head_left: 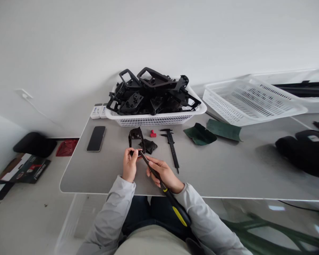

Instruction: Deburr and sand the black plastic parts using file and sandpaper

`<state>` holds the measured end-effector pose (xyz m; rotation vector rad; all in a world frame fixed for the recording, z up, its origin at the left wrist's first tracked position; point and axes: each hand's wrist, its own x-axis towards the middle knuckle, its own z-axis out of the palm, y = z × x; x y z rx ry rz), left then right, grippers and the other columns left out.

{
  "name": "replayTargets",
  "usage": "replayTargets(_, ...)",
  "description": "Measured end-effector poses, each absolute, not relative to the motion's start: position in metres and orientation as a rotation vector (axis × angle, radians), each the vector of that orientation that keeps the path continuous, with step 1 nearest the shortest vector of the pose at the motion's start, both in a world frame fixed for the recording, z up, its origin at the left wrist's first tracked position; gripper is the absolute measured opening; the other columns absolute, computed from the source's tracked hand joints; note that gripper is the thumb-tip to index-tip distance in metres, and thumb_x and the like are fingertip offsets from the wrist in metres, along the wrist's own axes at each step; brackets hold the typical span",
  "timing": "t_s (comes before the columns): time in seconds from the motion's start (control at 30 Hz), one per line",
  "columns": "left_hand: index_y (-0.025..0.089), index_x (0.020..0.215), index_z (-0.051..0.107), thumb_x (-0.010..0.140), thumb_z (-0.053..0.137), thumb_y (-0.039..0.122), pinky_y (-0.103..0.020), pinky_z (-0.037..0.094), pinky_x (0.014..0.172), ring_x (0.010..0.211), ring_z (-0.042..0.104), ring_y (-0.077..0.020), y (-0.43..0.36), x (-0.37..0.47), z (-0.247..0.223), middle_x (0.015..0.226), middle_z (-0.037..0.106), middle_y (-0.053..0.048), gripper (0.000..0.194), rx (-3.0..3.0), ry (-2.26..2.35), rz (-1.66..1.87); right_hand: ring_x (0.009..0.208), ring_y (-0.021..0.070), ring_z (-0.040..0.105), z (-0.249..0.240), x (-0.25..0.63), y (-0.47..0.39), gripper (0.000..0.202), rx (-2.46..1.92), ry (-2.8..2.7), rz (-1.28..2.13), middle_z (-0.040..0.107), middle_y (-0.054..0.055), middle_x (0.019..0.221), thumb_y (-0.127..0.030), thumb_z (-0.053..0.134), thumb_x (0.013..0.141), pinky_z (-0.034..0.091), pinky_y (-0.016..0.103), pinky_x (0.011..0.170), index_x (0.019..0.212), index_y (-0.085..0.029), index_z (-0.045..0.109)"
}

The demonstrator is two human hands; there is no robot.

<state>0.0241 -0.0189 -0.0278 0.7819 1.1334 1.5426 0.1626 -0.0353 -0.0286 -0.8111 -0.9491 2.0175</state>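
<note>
My left hand (130, 165) is closed on the near end of a small black plastic frame (136, 133), holding it tilted above the table. My right hand (164, 173) grips a file (176, 205) with a black and yellow handle. Its fingers are around the dark blade, and the handle points back toward my body under the wrist. The blade's tip touches or nearly touches the frame's near edge beside my left thumb. Just beyond lie a crumpled black piece (150, 145), a small red part (153, 134) and a black caliper (172, 148).
A white basket (155, 121) heaped with black plastic parts (154, 92) stands at the back. A phone (96, 139) lies on the left. To the right are green abrasive-looking sheets (200, 134), another white basket (228, 102) and a black bundle (305, 152).
</note>
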Motion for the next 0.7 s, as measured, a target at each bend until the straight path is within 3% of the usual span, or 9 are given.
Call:
replayTargets(0.47, 0.021, 0.081, 0.049, 0.068, 0.070, 0.049, -0.030, 0.053, 0.072, 0.083, 0.063, -0.0152, -0.0183, 0.0242, -0.0291, 0.089, 0.066, -0.003, 0.038, 0.782, 1.132, 1.551, 0.029, 0.0036, 0.036, -0.0249, 0.1648, -0.0353, 0.056, -0.798, -0.934, 2.041, 0.060, -0.004, 0.058, -0.044, 0.062, 0.079, 0.029, 0.016, 0.025, 0.128, -0.019, 0.052)
replayTargets(0.7, 0.021, 0.083, 0.045, 0.057, 0.081, 0.037, -0.030, 0.052, 0.074, 0.076, 0.063, -0.0125, -0.0171, 0.0223, -0.0308, 0.084, 0.064, 0.001, 0.048, 0.689, 1.156, 1.605, 0.029, 0.0030, 0.033, -0.0211, 0.1699, -0.0356, 0.052, -0.778, -0.871, 1.970, 0.060, -0.004, 0.060, -0.043, 0.062, 0.080, 0.027, 0.016, 0.024, 0.125, -0.020, 0.055)
